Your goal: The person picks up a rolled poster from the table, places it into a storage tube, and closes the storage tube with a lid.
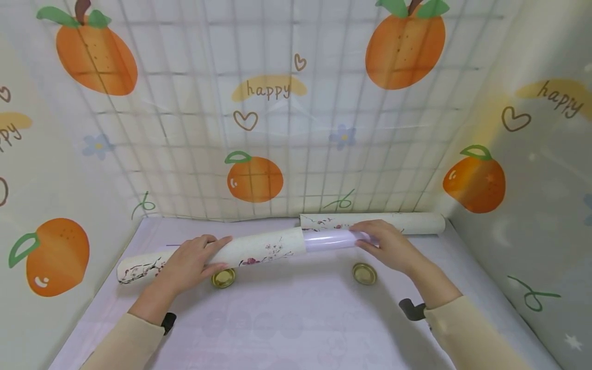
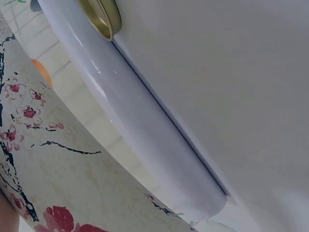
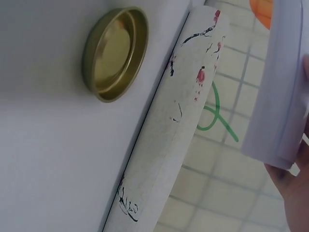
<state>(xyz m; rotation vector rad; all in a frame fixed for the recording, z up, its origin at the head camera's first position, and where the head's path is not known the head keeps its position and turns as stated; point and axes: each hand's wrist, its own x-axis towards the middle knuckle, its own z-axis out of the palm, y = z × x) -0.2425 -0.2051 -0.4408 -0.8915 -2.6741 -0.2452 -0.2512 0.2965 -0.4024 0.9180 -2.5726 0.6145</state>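
My left hand (image 1: 191,259) grips a cream cardboard tube (image 1: 259,249) printed with plum blossoms, held slightly tilted above the table. A glossy lavender roll (image 1: 328,240) sticks out of the tube's right end. Its free end is held between the thumb and fingers of my right hand (image 1: 386,246); that end (image 3: 275,140) shows close up in the right wrist view. The roll's inner part is hidden inside the tube. Below the tube lie two round gold lids, one (image 1: 224,278) by my left hand and another (image 1: 365,274) below my right.
A second blossom-printed tube (image 1: 421,224) lies at the table's back right, along the curtain. Another lavender roll (image 2: 140,121) rests on the table behind the held tube. Curtains (image 1: 324,169) with orange prints enclose the back and sides of the lavender tabletop (image 1: 287,318).
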